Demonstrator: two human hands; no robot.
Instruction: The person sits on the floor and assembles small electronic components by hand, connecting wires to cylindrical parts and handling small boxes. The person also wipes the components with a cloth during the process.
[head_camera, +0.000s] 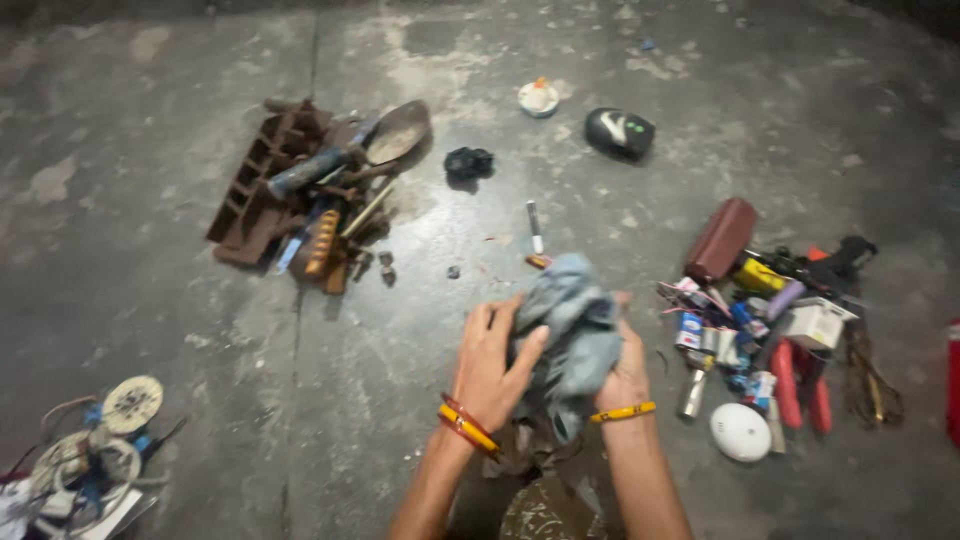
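Observation:
Both my hands clutch a crumpled grey-blue cloth above the stained concrete floor. My left hand presses on the cloth from the left with its fingers spread over it; orange and red bangles ring its wrist. My right hand, with a yellow bangle, grips the cloth from the right and is partly hidden behind it. Whether anything is wrapped inside the cloth is not visible. A small white and orange tube lies on the floor just beyond the cloth.
A rusty brown rack with old tools and a metal scoop lies at the upper left. A heap of small parts, a brown case and red-handled pliers sits right. A white dome, black mouse, black lump, wires at lower left.

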